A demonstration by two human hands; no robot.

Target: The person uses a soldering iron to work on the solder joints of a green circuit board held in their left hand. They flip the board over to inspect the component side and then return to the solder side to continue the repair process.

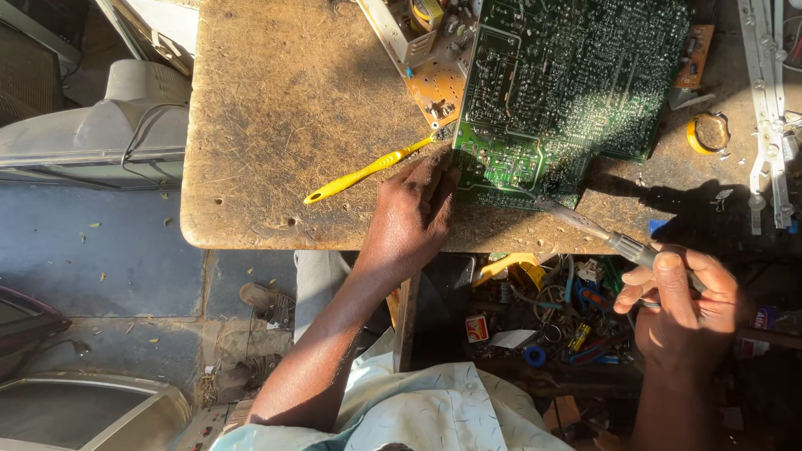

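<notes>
My left hand (411, 219) lies palm down at the near edge of the wooden workbench (284, 108), fingers together and closed around nothing, fingertips pressing the near left corner of the green circuit board (568, 83). The board lies flat, solder side up, on the right half of the bench, its near corner just short of the edge. My right hand (681, 305) is off the bench, below its near edge, wrapped around the handle of a soldering iron (622, 242); thumb and fingers pinch the grip, and the metal shaft runs up and left so the tip meets the board's near edge. Count, boards: one green; one smaller orange-brown board (439, 88) partly under it at its left; a second orange-brown piece (695, 54) showing at its right. One yellow-handled tool (368, 171) lies diagonally on the bench, its dark tip touching the green board's left edge just above my fingers. One round yellow tin (710, 132), open, stands right of the green board, apart from it. One white strip with round lenses (769, 108) runs along the far right. Packages: one small red box with a pale label (477, 327) sits in the cluttered tray (551, 321) under the bench, between my arms; beside it one blue ring (535, 356). One grey television set (109, 125) stands left of the bench.
</notes>
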